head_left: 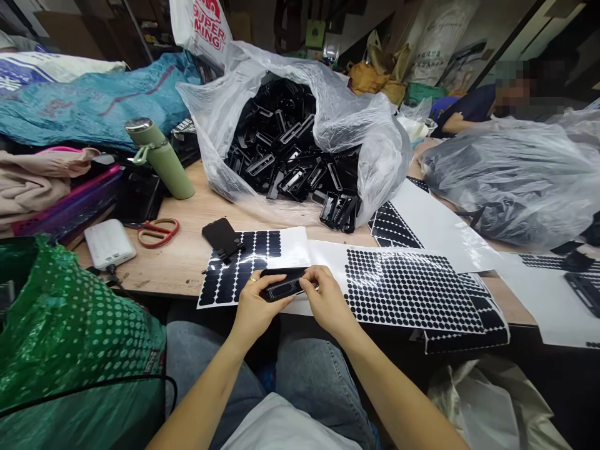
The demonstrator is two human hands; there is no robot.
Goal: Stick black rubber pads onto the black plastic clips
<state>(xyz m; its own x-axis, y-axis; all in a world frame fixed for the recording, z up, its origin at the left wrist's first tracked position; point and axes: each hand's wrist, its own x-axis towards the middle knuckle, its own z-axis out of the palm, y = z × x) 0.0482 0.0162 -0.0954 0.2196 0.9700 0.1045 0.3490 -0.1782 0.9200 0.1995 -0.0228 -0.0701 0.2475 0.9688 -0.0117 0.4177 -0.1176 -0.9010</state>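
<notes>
**One black part in both hands, many more in the bag**

Clock is centred on the held part, 12 = far side of the bench (190, 219).

Left to right: glossy green dotted bag (100, 356), woven-looking, between 8 and 9. White power bank (110, 245), rounded corners, cable in, just past 9. Red-handled scissors (159, 230) between 9 and 10. Matte green flask (162, 161), cylindrical, steel cap, toward 10:30. Loose dark flat piece (220, 236) at 10, near edge over the strip sheet (248, 262): black strips on white backing, bare at its right end, so probably partly used.

Centre: black part (285, 289), slim, oblong, textured face, held above the bench edge. Left hand (259, 304) grips its left end, thumb below, fingers above. Right hand (322, 294) pinched narrow at its right end; can't tell if any film is under the fingertips.

12: clear crinkled plastic bag (387, 134), open, heaped with glossy black pieces (290, 150). 3: dot sheet (407, 289), round black dots in tight rows, looks mostly full.

Status, my read: this one mid-step, no finished pile I can identify, plenty of stock left.
</notes>
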